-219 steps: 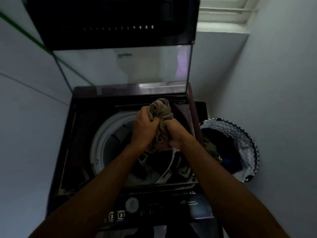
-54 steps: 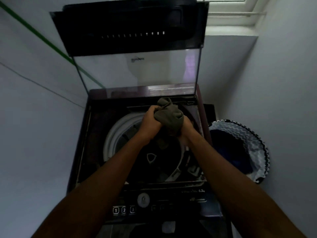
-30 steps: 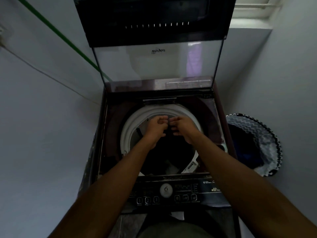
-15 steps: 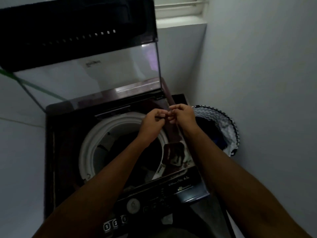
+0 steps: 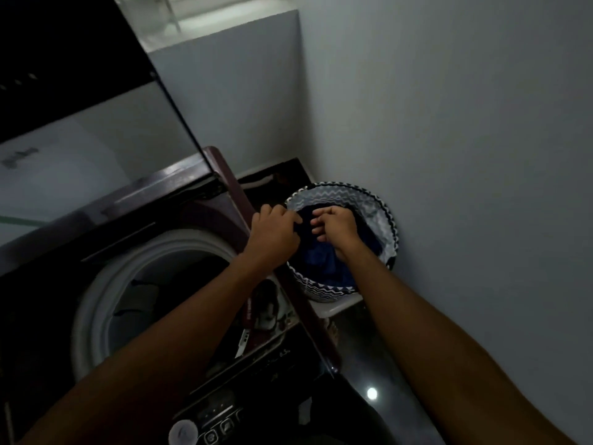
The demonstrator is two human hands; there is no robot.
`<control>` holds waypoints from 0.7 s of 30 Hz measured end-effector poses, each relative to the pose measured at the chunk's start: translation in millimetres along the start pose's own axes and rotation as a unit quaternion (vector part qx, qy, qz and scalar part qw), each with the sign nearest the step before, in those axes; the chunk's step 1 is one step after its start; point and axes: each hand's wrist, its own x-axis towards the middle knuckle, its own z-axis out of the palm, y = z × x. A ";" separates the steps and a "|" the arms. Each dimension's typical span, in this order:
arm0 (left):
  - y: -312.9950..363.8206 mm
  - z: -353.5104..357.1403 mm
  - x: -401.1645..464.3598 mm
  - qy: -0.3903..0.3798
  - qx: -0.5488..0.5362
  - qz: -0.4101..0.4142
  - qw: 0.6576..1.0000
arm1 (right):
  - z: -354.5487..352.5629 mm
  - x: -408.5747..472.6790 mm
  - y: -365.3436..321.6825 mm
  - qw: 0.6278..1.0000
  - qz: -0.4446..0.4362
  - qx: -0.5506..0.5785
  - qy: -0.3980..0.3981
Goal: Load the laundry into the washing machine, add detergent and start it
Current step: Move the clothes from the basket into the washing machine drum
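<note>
Beside the washing machine (image 5: 134, 271), on its right, stands the laundry basket (image 5: 383, 220) with its zigzag rim, close against the wall, and both hands are over its mouth. Dark blue clothes (image 5: 321, 261) lie inside it, directly beneath and slightly nearer the person than the fingers, so the coming move looks like a short reach straight down rather than sideways. My right hand (image 5: 337, 228) is further into the basket, above the middle of the pile, fingers loosely curled; whether they already pinch cloth I cannot tell. My left hand (image 5: 274, 234) hangs at the basket's left rim, next to the machine's right edge, fingers bent, and its hold is equally unclear. The hands are close together but not touching. The pile shows no clear long axis. The drum (image 5: 160, 297) gapes open under the raised lid (image 5: 80, 149), to the left of both hands, ready for whatever gets lifted across
</note>
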 end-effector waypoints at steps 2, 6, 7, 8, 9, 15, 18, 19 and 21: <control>7.4 3.6 10.4 0.014 0.027 0.029 0.999 | -9.3 8.9 5.6 1.000 0.008 -0.008 0.006; 20.5 21.7 44.5 -0.061 -0.049 0.024 0.997 | -32.3 34.1 21.2 0.999 0.035 -0.009 0.021; 22.4 27.3 52.1 -0.081 -0.049 0.024 0.995 | -37.1 39.3 24.4 0.999 0.041 -0.009 0.023; 24.3 32.8 59.4 -0.096 -0.046 0.025 0.994 | -41.5 45.6 27.9 0.999 0.045 -0.009 0.025; 26.4 37.5 65.6 -0.108 -0.048 0.023 0.993 | -45.7 50.7 30.5 0.998 0.051 -0.012 0.027; 34.4 63.6 93.2 -0.178 -0.068 -0.004 0.982 | -66.8 73.9 44.6 0.996 0.081 -0.027 0.027; 33.1 73.7 101.3 -0.212 -0.069 -0.018 0.975 | -72.0 86.7 53.5 0.993 0.092 -0.070 0.014; 32.4 76.6 103.3 -0.219 -0.067 -0.023 0.973 | -73.2 90.4 55.1 0.991 0.085 -0.106 0.010; 30.7 84.2 105.6 -0.224 -0.061 -0.038 0.972 | -73.3 97.7 60.6 0.976 0.054 -0.211 -0.015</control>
